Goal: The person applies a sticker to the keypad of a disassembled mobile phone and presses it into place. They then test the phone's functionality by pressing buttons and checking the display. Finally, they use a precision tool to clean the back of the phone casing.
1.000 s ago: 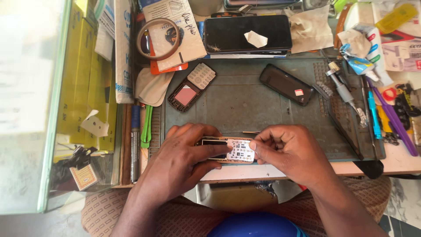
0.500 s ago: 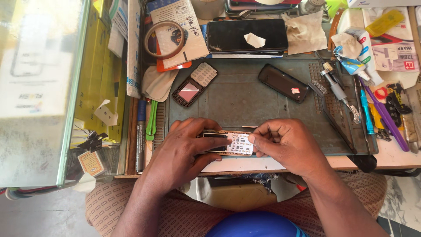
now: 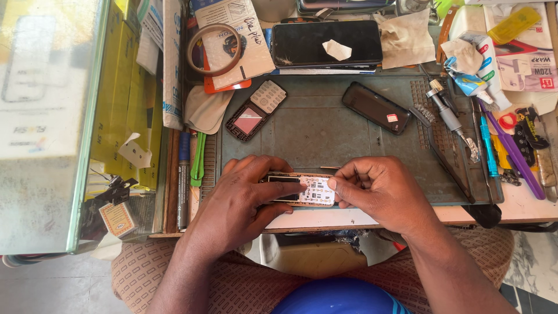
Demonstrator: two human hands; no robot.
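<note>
An opened small keypad phone [image 3: 302, 189] lies at the near edge of a grey-green work mat [image 3: 325, 131], its screen to the left and a white keypad sheet to the right. My left hand [image 3: 241, 200] grips its left end, thumb across the screen. My right hand [image 3: 381, 189] pinches the right end, fingertips on the keypad sheet. Further back on the mat lie the phone's front cover with a loose key pad [image 3: 256, 110] and a black rear shell [image 3: 376, 107].
A black smartphone [image 3: 326, 43] with a scrap of paper lies behind the mat. Screwdrivers, tweezers and pens [image 3: 494, 145] crowd the right side. A tape ring [image 3: 210, 47], papers and a cloth sit at the back left. A glass case [image 3: 52, 116] stands on the left.
Both hands stay on the small phone. My right fingertips have shifted a little on the keypad sheet. The view has drifted slightly.
</note>
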